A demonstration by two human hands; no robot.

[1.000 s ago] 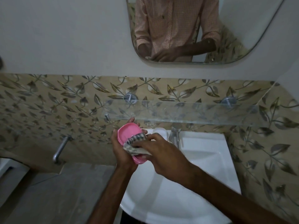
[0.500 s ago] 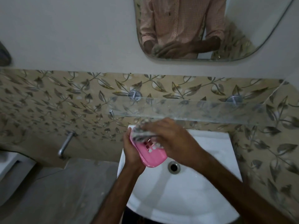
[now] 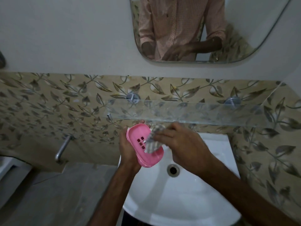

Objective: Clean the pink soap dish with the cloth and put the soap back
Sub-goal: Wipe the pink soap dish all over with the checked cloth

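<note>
I hold the pink soap dish (image 3: 140, 145) in my left hand (image 3: 127, 150), gripped from its left side and tilted above the white basin. The dish's inside faces up, with several small drain slots showing. My right hand (image 3: 182, 144) presses a crumpled checked cloth (image 3: 153, 142) against the right half of the dish's inside. No soap is visible anywhere in the head view.
The white washbasin (image 3: 187, 201) with its drain hole (image 3: 173, 170) lies below my hands. A glass shelf (image 3: 195, 113) juts from the leaf-patterned tiles just above them. A metal tap (image 3: 62, 148) sticks out of the wall at left. A mirror (image 3: 211, 30) hangs above.
The cloth under my right hand has slid from the dish's far end down to its right middle, uncovering the drain slots and the far end. The dish stays in my left hand.
</note>
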